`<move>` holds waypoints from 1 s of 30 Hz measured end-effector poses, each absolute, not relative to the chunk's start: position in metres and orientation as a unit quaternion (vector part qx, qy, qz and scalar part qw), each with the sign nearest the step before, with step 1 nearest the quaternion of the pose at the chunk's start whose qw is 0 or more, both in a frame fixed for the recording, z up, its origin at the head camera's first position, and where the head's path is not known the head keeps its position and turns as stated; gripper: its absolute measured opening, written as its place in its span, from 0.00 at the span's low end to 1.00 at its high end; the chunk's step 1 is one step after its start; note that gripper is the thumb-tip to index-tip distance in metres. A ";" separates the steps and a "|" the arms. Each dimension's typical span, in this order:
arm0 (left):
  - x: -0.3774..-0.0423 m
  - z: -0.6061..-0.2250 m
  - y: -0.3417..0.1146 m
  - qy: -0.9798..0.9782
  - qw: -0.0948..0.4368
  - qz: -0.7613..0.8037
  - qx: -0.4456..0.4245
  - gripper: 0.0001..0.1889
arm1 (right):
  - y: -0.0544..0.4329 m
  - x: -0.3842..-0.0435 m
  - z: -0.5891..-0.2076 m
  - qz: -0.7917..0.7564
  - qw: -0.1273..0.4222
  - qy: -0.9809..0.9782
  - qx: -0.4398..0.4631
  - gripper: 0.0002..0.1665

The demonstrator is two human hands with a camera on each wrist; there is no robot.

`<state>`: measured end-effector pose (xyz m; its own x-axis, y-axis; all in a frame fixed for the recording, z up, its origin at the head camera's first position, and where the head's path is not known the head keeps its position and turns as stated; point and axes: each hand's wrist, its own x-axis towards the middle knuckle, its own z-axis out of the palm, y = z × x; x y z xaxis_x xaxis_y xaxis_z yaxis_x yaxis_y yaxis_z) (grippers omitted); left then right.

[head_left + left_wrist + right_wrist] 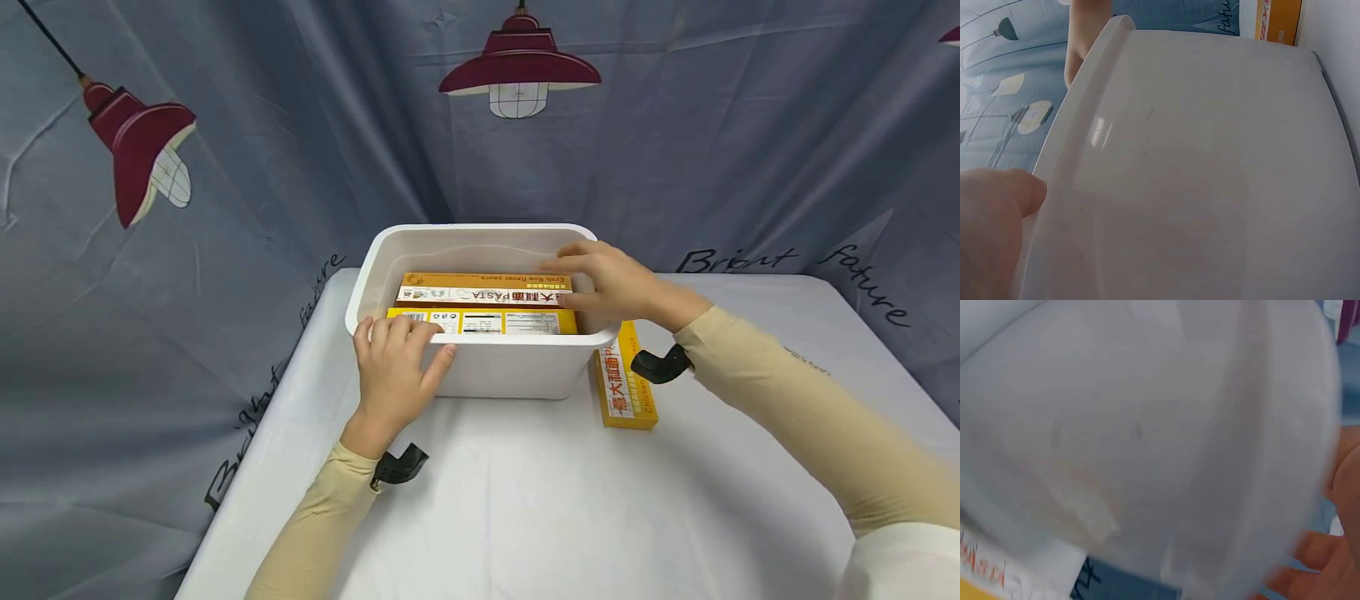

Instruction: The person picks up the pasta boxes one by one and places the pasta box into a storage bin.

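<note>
A white plastic bin stands on the table. My left hand grips its front rim near the left corner, fingers over the edge and thumb against the outside wall. In the left wrist view, the thumb lies at the rim. Inside the bin, an orange pasta box sits behind a yellow pasta box, both lengthwise. My right hand reaches over the right rim with fingers spread, thumb tip at the orange box's right end. Motion blurs those fingers.
Another yellow pasta box lies on the white-covered table, just right of the bin and partly under my right wrist. A grey-blue curtain printed with red lamps hangs close behind the table and along its sides.
</note>
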<state>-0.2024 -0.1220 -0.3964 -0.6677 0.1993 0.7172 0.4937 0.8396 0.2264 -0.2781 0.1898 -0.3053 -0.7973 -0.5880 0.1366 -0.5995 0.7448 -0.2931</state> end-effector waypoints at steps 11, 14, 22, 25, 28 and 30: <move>-0.199 -0.395 -0.120 -0.893 0.352 -0.205 -0.193 0.18 | 0.256 -0.255 -0.291 0.158 0.027 -0.962 0.221 0.32; -0.198 -0.394 -0.121 -0.894 0.349 -0.204 -0.191 0.18 | 0.273 -0.250 -0.295 0.152 0.021 -0.970 0.189 0.34; -0.198 -0.394 -0.123 -0.895 0.348 -0.206 -0.189 0.18 | 0.300 -0.238 -0.319 0.151 0.014 -0.981 0.121 0.38; -0.198 -0.395 -0.123 -0.895 0.348 -0.206 -0.190 0.18 | 0.305 -0.234 -0.331 0.150 0.014 -0.983 0.108 0.39; -0.198 -0.395 -0.122 -0.894 0.349 -0.206 -0.191 0.18 | 0.307 -0.231 -0.343 0.159 0.016 -0.983 0.096 0.41; -0.197 -0.394 -0.121 -0.895 0.348 -0.206 -0.190 0.18 | 0.306 -0.229 -0.350 0.163 0.016 -0.983 0.086 0.42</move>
